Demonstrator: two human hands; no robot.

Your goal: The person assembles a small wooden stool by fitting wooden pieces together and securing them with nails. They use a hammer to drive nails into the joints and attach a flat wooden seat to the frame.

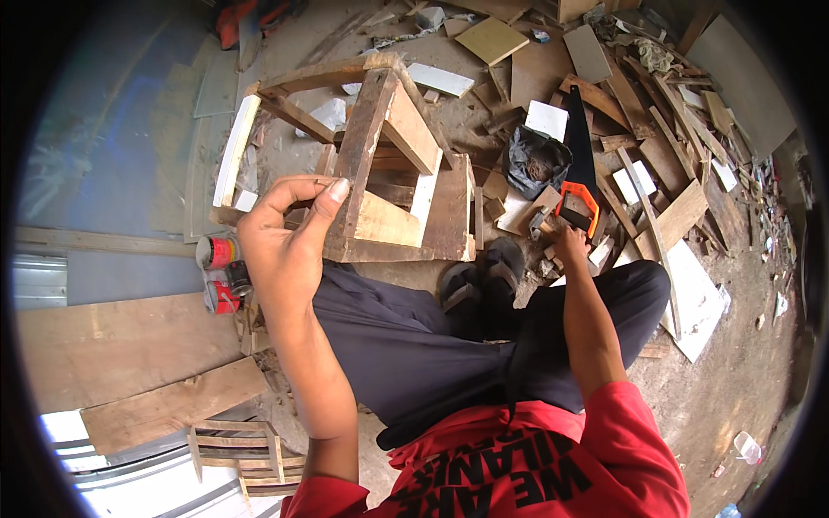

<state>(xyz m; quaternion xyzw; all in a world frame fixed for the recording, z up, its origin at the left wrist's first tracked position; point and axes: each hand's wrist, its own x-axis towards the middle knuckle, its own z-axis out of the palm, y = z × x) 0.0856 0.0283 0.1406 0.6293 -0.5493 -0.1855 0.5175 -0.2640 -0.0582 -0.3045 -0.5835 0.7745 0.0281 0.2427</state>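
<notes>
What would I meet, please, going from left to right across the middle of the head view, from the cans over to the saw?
Red cans → left hand, pinching something small → wooden frame → dark sandals → black bag → right hand by small wood blocks → handsaw with orange handle.

Place: a rough carpentry yard where I sit and work — more building site than tidy workshop.
Ground: bare packed dirt (734,380), dusty, with no flooring under my sandals (484,281).
Offcuts: wood scraps (656,155) and broken boards lie heaped to my right, mixed with pale tile pieces (492,39).
Tools: a handsaw (580,164) with an orange-and-black handle lies among the scraps.
Work in hand: a crude wooden frame (380,164) of nailed planks stands just in front of my knees.
Supplies: two small red cans (220,272) stand beside it.
Stock: long planks (121,345) lie at my left — beside them a corrugated metal sheet (39,281).
</notes>
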